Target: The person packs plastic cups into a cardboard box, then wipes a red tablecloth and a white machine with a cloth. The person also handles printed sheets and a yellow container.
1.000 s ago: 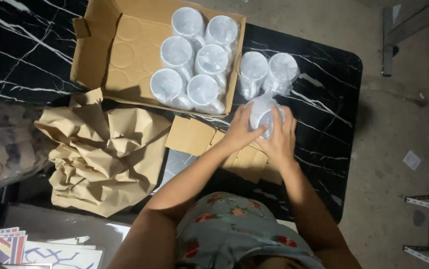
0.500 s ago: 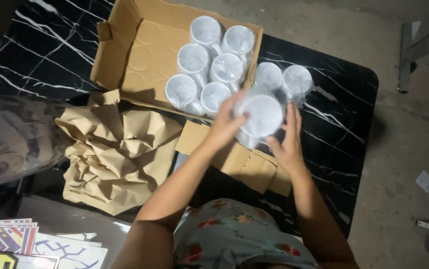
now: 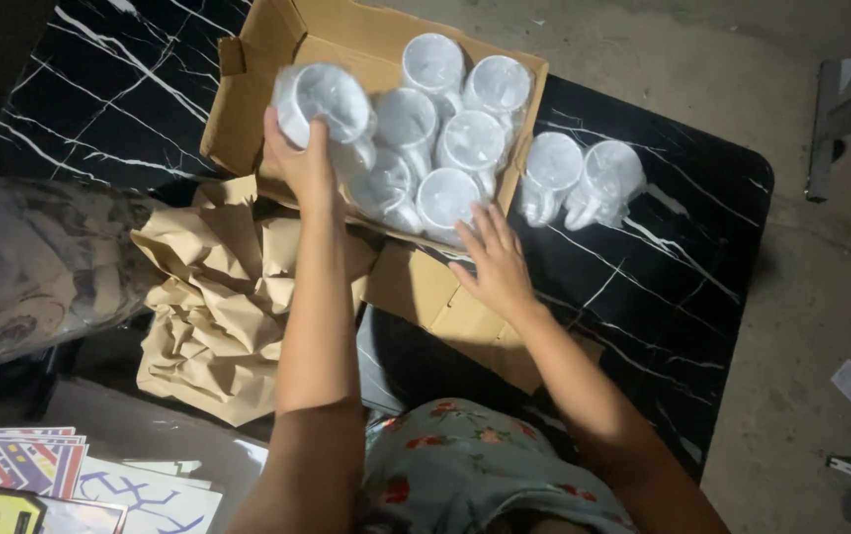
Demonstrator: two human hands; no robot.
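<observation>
Head view: my left hand [image 3: 302, 163] has its grip closed around a white mug in clear plastic wrap [image 3: 322, 99], held above the left part of the open cardboard box [image 3: 277, 44]. Five more wrapped white mugs [image 3: 445, 129] stand packed together in the right part of the box. My right hand [image 3: 493, 259] lies flat with the fingers spread, its grip open and holding nothing, fingertips at the near edge of the box beside the nearest mug. Two wrapped mugs [image 3: 584, 178] lie just outside the box on the black marble-patterned desk [image 3: 682, 267]. Crumpled brown packing paper [image 3: 218, 297] sits left of my arm; printed sheets [image 3: 40, 475] lie at lower left.
</observation>
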